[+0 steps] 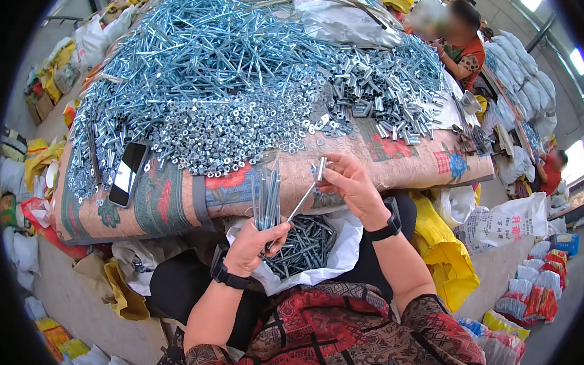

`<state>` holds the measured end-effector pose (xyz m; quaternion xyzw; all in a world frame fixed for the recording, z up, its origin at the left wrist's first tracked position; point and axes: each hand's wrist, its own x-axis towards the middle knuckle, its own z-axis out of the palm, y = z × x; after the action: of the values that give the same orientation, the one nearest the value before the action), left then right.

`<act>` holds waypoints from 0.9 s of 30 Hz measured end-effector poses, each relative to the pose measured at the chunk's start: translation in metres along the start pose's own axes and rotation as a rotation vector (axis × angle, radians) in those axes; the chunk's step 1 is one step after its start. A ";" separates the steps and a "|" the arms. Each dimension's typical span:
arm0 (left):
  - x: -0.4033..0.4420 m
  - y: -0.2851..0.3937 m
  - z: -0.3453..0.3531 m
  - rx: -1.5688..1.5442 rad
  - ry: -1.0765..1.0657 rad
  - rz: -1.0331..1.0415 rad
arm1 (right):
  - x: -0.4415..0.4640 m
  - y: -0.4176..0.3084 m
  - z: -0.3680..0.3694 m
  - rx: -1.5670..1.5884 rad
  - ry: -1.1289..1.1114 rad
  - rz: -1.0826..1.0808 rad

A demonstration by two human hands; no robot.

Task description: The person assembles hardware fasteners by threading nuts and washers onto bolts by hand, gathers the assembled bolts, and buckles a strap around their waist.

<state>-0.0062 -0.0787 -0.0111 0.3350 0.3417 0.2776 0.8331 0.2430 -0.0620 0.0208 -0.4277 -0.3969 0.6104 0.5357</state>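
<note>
My left hand (254, 247) is closed round a bundle of long, thin metal bolts (267, 201) that stand upright from the fist. One bolt (302, 201) slants out of it to the upper right. At that bolt's upper end my right hand (357, 190) pinches a short metal sleeve (321, 168) between thumb and fingers; whether the sleeve is around the bolt tip or only touching it, I cannot tell. Below both hands, a white sack (346, 242) in my lap holds many dark-looking bolts (309, 247).
On the carpet-covered table (176, 198) lie heaps of long bolts (200, 44), nuts (210, 134) and sleeves (379, 82). A phone (128, 174) rests at the left edge. A yellow sack (441, 252) hangs at my right. Another person (467, 50) sits at the far right corner.
</note>
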 end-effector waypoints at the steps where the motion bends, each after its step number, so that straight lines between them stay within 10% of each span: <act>1: 0.000 0.000 0.000 0.004 -0.003 -0.003 | -0.001 0.001 0.003 0.004 0.028 0.013; 14: 0.004 -0.001 0.004 0.057 0.107 0.079 | -0.004 0.024 0.015 -0.074 0.011 0.147; 19: 0.008 -0.004 -0.002 0.017 0.193 0.099 | -0.002 0.035 0.040 -0.410 -0.347 0.133; 23: 0.007 -0.002 -0.004 -0.003 0.226 0.125 | 0.061 0.010 -0.015 -0.729 0.282 -0.209; 27: 0.009 -0.001 -0.010 -0.101 0.188 0.155 | 0.089 0.022 -0.044 -1.390 0.362 -0.407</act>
<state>-0.0080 -0.0696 -0.0211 0.2904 0.3767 0.3881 0.7894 0.2726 0.0255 -0.0231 -0.6796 -0.6682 0.0275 0.3014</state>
